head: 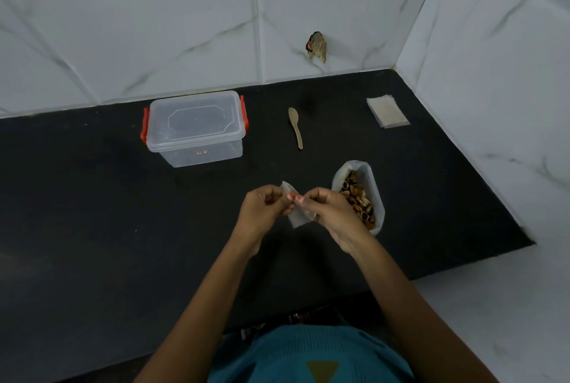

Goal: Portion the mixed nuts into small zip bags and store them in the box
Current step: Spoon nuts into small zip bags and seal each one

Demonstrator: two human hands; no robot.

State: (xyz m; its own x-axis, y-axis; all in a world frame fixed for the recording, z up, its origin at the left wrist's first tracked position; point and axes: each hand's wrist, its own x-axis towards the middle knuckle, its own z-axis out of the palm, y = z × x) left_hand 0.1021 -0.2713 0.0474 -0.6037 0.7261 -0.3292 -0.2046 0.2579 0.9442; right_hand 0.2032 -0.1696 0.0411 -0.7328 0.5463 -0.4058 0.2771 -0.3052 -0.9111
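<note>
Teal garment (308, 355): bottom centre of the frame, below the near counter edge.

Forearms: both rise from the bottom edge and converge towards the centre, wrists bent slightly inward.

Left hand (262, 208): centre frame, fingers curled. The thumb and fingertips pinch the top edge of the small zip bag (298, 219).

Right hand (331, 213): beside the left, fingers curled, pinching the same top edge. The two thumbs nearly meet.

Small zip bag: translucent, hanging between the hands above the black counter (92, 213).

Bag of mixed nuts (361, 194): mouth open, just right of the right hand. Contact cannot be told.

Box (196, 128): clear, lid on, red latches. It stands upper left of centre, well apart from the hands.

Wooden spoon (295, 126): flat on the counter, between the box and the stack of zip bags (387, 111) at upper right.

Counter: a broad dark stretch lies left of the hands. Its right edge runs diagonally, near the nut bag.
</note>
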